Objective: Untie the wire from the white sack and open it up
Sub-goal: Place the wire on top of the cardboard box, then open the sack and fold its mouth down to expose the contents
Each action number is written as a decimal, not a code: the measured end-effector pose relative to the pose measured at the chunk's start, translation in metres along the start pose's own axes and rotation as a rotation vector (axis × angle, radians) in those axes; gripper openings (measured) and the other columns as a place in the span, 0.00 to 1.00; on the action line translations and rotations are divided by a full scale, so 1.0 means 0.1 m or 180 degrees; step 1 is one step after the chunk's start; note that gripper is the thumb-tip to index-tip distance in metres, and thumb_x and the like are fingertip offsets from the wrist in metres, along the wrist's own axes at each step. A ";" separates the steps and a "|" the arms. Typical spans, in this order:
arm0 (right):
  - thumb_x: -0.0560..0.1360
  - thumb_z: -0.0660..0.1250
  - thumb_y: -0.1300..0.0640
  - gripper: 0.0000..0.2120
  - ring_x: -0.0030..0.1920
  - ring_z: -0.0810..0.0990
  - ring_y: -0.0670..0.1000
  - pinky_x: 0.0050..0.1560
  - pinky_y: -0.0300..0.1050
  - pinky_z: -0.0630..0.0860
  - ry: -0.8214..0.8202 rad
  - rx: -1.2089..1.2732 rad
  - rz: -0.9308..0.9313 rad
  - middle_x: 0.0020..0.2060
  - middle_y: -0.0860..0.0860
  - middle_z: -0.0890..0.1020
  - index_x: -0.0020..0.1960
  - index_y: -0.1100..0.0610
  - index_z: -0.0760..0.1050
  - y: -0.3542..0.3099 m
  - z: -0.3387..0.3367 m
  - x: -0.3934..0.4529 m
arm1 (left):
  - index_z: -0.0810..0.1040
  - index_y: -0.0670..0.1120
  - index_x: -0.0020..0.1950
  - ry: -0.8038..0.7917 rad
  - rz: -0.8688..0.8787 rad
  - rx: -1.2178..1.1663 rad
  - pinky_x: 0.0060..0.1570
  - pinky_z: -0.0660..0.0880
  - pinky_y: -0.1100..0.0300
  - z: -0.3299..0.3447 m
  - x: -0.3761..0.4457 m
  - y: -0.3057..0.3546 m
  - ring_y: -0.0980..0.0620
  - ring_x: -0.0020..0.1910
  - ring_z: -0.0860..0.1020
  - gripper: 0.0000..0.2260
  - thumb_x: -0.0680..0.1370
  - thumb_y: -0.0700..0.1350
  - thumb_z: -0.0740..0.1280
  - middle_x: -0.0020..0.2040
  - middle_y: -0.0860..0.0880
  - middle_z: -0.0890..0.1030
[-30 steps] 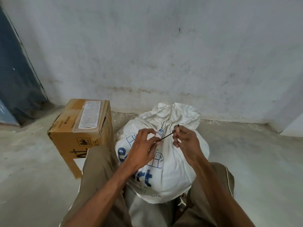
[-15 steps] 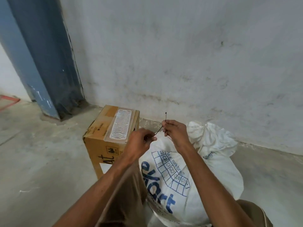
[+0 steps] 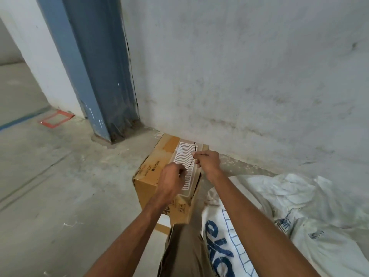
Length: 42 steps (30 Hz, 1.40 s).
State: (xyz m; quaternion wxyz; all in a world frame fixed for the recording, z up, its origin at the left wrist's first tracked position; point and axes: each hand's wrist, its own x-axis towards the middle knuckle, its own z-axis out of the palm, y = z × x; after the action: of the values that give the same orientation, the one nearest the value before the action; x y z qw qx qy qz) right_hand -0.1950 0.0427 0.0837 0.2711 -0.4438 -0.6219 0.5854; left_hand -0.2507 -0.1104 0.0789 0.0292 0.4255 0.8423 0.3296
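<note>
The thin black wire [image 3: 191, 156] is free of the crumpled white fabric sack [image 3: 295, 212] at four o'clock, stretched above the brown cardboard box [image 3: 157, 166]. Left hand [image 3: 172, 181] pinches its lower end, right hand [image 3: 207, 161] its middle. Since earlier, both hands moved leftward off the sack.

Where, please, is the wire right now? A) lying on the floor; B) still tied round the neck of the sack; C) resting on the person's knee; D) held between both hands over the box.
D: the wire runs between the left hand and the right hand, each pinching it, above the box and clear of the sack.
</note>
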 end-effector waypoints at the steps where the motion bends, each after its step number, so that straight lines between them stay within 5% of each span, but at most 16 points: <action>1: 0.69 0.79 0.58 0.05 0.24 0.77 0.45 0.33 0.42 0.76 0.0021 -0.0056 0.0037 0.30 0.54 0.85 0.43 0.59 0.86 0.04 0.06 0.08 | 0.85 0.45 0.56 -0.0020 -0.0039 -0.0004 0.42 0.74 0.65 0.04 0.04 -0.03 0.56 0.43 0.79 0.09 0.78 0.38 0.69 0.51 0.49 0.85; 6: 0.70 0.79 0.56 0.03 0.28 0.80 0.45 0.40 0.46 0.82 0.0106 -0.0291 0.0050 0.30 0.51 0.85 0.41 0.54 0.87 0.20 0.19 0.32 | 0.85 0.45 0.54 0.0077 -0.0094 0.0015 0.36 0.67 0.72 0.24 0.23 -0.14 0.56 0.40 0.77 0.08 0.78 0.38 0.68 0.49 0.49 0.85; 8: 0.71 0.77 0.56 0.02 0.26 0.79 0.42 0.35 0.40 0.79 0.0170 -0.0371 0.0004 0.30 0.50 0.85 0.41 0.53 0.86 0.24 0.16 0.34 | 0.85 0.45 0.53 0.0068 -0.0173 0.0022 0.35 0.66 0.73 0.30 0.30 -0.16 0.56 0.39 0.76 0.08 0.78 0.38 0.68 0.49 0.49 0.85; 14: 0.74 0.74 0.58 0.01 0.33 0.83 0.47 0.37 0.43 0.79 0.0124 -0.0540 -0.0064 0.36 0.51 0.86 0.45 0.53 0.85 0.36 -0.10 0.12 | 0.80 0.43 0.63 0.0064 -0.0240 0.0245 0.56 0.78 0.54 0.38 0.24 -0.06 0.47 0.58 0.75 0.11 0.81 0.42 0.66 0.61 0.43 0.79; 21: 0.75 0.72 0.59 0.03 0.35 0.83 0.49 0.41 0.43 0.80 0.0300 -0.0454 -0.0322 0.34 0.51 0.85 0.42 0.56 0.83 0.47 -0.74 -0.52 | 0.79 0.45 0.65 0.0118 -0.0154 -0.0156 0.57 0.75 0.56 0.40 -0.27 0.37 0.49 0.59 0.74 0.15 0.79 0.43 0.68 0.61 0.45 0.79; 27: 0.75 0.71 0.61 0.02 0.36 0.84 0.50 0.39 0.42 0.80 0.0618 -0.0263 -0.0231 0.38 0.52 0.86 0.44 0.58 0.83 0.88 -1.60 -1.20 | 0.80 0.47 0.61 -0.0301 0.0349 -0.0400 0.54 0.78 0.56 0.84 -0.88 0.96 0.51 0.54 0.78 0.14 0.77 0.49 0.65 0.55 0.49 0.82; 34: 0.74 0.71 0.61 0.02 0.40 0.85 0.52 0.45 0.46 0.81 0.1203 -0.0308 -0.0051 0.38 0.52 0.86 0.45 0.58 0.83 1.32 -2.50 -1.56 | 0.81 0.45 0.60 -0.1056 0.0617 -0.0742 0.54 0.72 0.58 1.49 -1.25 1.58 0.48 0.55 0.78 0.12 0.76 0.43 0.70 0.53 0.47 0.82; 39: 0.74 0.70 0.66 0.03 0.42 0.82 0.48 0.44 0.34 0.76 0.1473 -0.0747 -0.0213 0.41 0.52 0.84 0.46 0.60 0.81 1.57 -2.93 -1.57 | 0.81 0.44 0.60 -0.1375 0.0669 -0.0716 0.49 0.71 0.63 1.87 -1.15 1.76 0.49 0.53 0.80 0.12 0.77 0.44 0.70 0.53 0.46 0.83; 42: 0.72 0.70 0.68 0.08 0.47 0.78 0.50 0.49 0.47 0.78 0.1633 -0.1425 -0.0496 0.46 0.52 0.79 0.48 0.59 0.77 1.81 -3.09 -1.45 | 0.81 0.43 0.62 -0.1534 0.0755 -0.0758 0.52 0.73 0.60 2.11 -1.06 1.80 0.48 0.54 0.80 0.13 0.77 0.42 0.69 0.54 0.45 0.82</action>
State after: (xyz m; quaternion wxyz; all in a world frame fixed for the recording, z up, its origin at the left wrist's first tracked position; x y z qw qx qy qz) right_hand 0.1790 0.0525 -0.0136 0.3584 -0.5761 -0.6786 0.2814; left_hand 0.0116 -0.0007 -0.0063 0.2393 0.5806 0.7108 0.3168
